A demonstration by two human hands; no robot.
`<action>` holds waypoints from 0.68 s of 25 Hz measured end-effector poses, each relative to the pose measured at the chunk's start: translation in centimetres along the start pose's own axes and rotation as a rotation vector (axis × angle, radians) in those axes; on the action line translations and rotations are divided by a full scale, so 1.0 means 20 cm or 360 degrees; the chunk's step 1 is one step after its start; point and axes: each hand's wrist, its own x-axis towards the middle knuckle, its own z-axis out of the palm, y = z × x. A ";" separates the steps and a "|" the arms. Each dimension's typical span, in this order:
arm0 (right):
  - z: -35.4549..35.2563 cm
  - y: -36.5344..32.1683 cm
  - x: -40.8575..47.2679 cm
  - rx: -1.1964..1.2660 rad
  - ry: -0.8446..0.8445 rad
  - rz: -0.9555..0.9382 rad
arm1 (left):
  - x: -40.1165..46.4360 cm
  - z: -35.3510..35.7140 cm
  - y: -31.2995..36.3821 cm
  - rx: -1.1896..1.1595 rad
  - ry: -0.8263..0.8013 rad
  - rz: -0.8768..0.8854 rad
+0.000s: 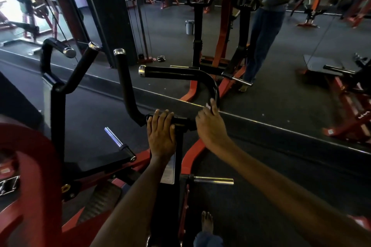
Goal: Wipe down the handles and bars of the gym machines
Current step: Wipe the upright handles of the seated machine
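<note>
The black handlebar of the red-framed gym machine stands in the middle of the view, and everything else is easiest placed from it. Its low horizontal crossbar carries the left hand, laid palm-down on top with the fingers curled over the far side — a loose grasp of the bar. Just beside it, where the crossbar turns upward into the curved grip, the right hand reaches along the tube with its fingers stretched up the bend; a small pale scrap, possibly a cloth, shows at the fingertips, though the dim light leaves it unclear whether the hand pinches it or only presses it to the metal. The curved grip arcs up and back toward the left, ending in a chrome cap. Left of the handlebar rise two more black uprights with chrome tips, and beyond them a matching handle set. Below the crossbar a chrome weight peg sticks out sideways — a bare foot rests on the dark floor near it. Behind the handlebar a wall mirror reflects a standing person.
</note>
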 end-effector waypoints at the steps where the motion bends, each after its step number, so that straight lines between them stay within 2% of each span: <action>1: 0.01 -0.04 0.02 0.0021 0.0017 0.0017 | 0.00 0.00 0.00 0.0002 -0.0002 0.0002; 4: 0.06 -0.14 -0.02 0.0609 0.0151 0.0145 | 0.01 0.00 0.00 -0.0013 0.0002 0.0006; 8: 0.13 0.00 -0.27 0.0838 0.0430 -0.0224 | 0.01 0.00 0.00 -0.0021 0.0039 0.0016; 11: 0.06 0.08 -0.21 0.1089 0.0595 0.0038 | 0.01 0.00 0.00 0.0005 0.0045 0.0019; 13: 0.00 0.02 -0.05 0.1025 0.0374 0.0079 | 0.01 0.00 0.00 0.0017 0.0042 0.0018; 15: 0.05 -0.07 -0.03 0.0867 0.0288 -0.0072 | 0.01 -0.01 0.00 0.0010 0.0037 0.0022; 17: 0.18 -0.08 -0.15 0.1102 0.0291 -0.0113 | 0.01 -0.01 0.00 0.0011 0.0036 0.0020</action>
